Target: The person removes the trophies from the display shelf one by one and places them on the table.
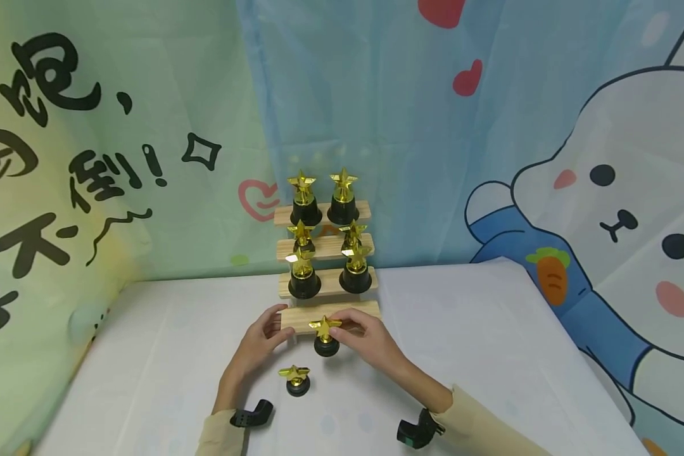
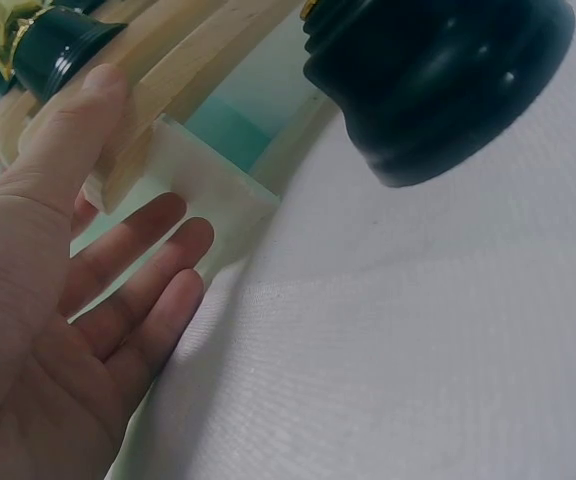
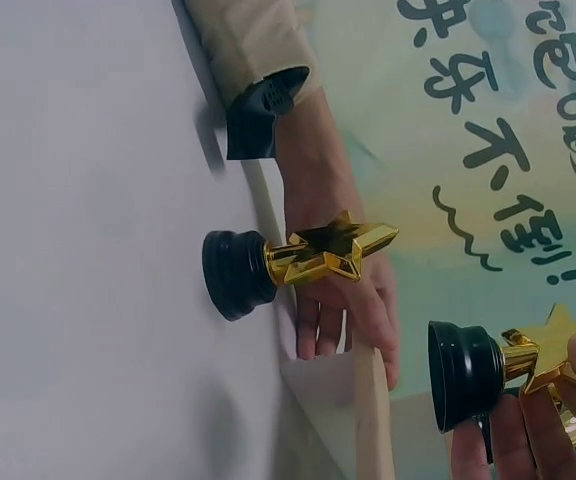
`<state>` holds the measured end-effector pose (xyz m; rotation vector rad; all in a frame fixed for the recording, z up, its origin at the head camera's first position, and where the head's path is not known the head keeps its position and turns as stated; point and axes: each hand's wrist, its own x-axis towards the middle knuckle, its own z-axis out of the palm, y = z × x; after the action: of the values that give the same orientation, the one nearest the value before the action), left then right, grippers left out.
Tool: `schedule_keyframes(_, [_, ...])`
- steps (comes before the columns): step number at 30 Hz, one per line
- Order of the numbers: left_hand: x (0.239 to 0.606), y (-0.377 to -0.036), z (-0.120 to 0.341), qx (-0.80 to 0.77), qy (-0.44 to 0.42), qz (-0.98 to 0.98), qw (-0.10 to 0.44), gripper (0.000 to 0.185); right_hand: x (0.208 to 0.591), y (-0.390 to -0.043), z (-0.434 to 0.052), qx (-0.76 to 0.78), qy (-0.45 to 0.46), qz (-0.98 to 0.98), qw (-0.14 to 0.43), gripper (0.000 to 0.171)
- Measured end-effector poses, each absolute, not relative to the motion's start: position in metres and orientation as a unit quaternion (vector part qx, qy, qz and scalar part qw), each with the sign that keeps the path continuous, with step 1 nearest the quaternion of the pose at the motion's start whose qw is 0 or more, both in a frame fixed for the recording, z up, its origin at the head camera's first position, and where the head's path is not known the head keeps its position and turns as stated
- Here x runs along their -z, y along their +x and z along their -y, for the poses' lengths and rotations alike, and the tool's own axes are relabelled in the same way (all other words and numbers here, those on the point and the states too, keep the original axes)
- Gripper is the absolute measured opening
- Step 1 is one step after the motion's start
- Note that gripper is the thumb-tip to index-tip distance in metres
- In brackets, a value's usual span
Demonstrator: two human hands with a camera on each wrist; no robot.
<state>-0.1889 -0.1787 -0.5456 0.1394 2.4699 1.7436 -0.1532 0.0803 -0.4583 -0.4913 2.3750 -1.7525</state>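
Observation:
My right hand pinches a small star trophy by its gold star, in front of the lowest wooden step. In the right wrist view this trophy's black base hangs below the fingers. At the lowest step's left end, my left hand grips the wooden stepped rack; in the left wrist view its thumb lies on the wood while several fingers extend beside the pale support. A second star trophy stands upright on the white table, nearer me, between the forearms.
Pairs of star trophies occupy the upper steps, such as one on the top step and one on a lower step. A white cloth covers the table. Behind it hangs a printed curtain.

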Motion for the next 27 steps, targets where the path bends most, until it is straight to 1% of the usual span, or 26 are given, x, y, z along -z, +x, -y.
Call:
schedule_keyframes(5, [0.550, -0.189, 0.181, -0.583, 0.054, -0.808, 0.059, 0.061, 0.458, -0.143, -0.090, 0.584, -0.168, -0.790, 0.077, 0.025])
schedule_keyframes(8, [0.535, -0.183, 0.178, -0.579, 0.051, -0.811, 0.062, 0.061, 0.458, -0.136, -0.095, 0.577, -0.163, -0.797, 0.075, 0.026])
schedule_keyframes(12, [0.520, -0.178, 0.172, -0.571, 0.042, -0.818, 0.052, 0.059, 0.457, -0.130, -0.099, 0.576, -0.159, -0.797, 0.084, 0.027])
schedule_keyframes(20, [0.539, -0.186, 0.173, -0.557, 0.025, -0.829, 0.040, 0.057, 0.456, -0.120, -0.103, 0.591, -0.168, -0.783, 0.094, 0.027])
schedule_keyframes(27, [0.529, -0.181, 0.170, -0.561, 0.031, -0.826, 0.041, 0.058, 0.460, -0.113, -0.102, 0.597, -0.168, -0.778, 0.100, 0.024])
